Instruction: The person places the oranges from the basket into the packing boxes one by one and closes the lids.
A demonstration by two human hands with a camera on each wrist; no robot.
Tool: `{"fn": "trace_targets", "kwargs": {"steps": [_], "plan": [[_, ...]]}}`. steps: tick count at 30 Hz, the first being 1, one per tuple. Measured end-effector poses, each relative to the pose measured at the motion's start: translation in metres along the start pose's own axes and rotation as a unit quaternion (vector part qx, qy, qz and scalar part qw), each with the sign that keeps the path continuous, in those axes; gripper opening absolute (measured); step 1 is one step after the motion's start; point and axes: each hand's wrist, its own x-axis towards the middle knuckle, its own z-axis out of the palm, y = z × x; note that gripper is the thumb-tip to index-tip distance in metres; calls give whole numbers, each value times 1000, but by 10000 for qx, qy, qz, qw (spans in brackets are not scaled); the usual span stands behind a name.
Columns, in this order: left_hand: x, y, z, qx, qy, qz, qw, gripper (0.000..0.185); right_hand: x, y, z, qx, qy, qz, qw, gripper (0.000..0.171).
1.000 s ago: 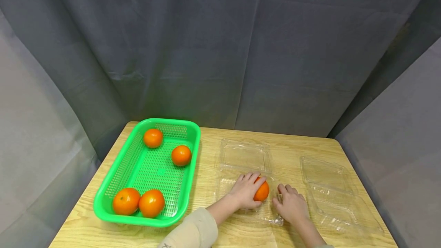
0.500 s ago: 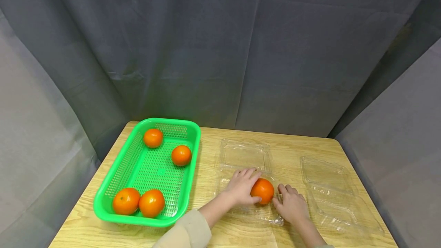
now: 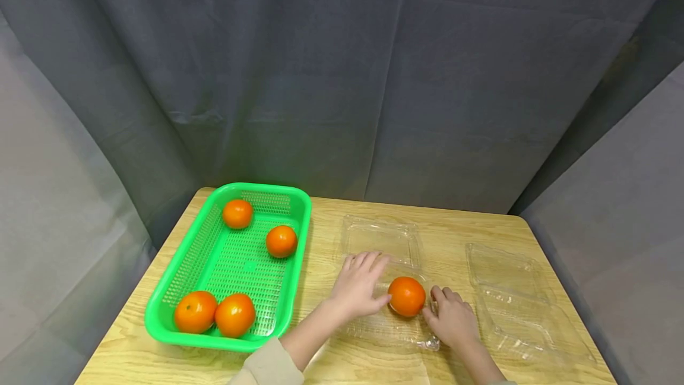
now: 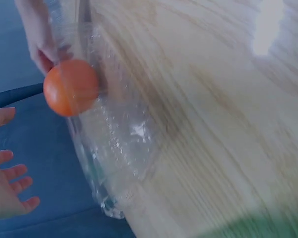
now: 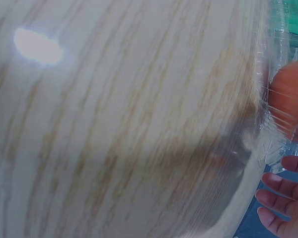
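In the head view, an orange (image 3: 407,296) lies in the right part of an opened clear plastic clamshell container (image 3: 380,242). My left hand (image 3: 359,287) hovers over the container's left part with fingers spread; its thumb tip is close to the orange. The left wrist view shows a gap between that hand (image 4: 7,178) and the orange (image 4: 72,87). At the container's right edge is my right hand (image 3: 454,316), its fingers loosely bent. In the right wrist view, these fingers (image 5: 275,201) hold nothing visible beside the clear wall; whether they touch it is hard to tell.
A green plastic basket (image 3: 300,254) with several more oranges (image 3: 235,315) stands on the left of the wooden table (image 3: 449,230). A second opened clear container (image 3: 507,266) lies at the right. Grey curtains (image 3: 299,76) surround the table's back and sides.
My left hand has let go of the orange and drawn back to the left, fingers opening. The orange shifted slightly right, then stayed put. My right hand has not moved.
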Motion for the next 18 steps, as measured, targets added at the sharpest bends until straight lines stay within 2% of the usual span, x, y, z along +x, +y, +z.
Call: {"fn": "trace_targets", "kwargs": {"steps": [7, 12, 18], "plan": [[-17, -14, -18, 246, 302, -75, 9992, 69, 0, 1, 2, -26, 74, -18, 10000, 27], [-31, -28, -25, 409, 552, -84, 9976, 67, 1, 2, 3, -5, 98, 3, 10000, 26], [-52, -51, -31, 528, 691, -231, 9959, 67, 1, 2, 4, 10, 83, 2, 10000, 26]]}}
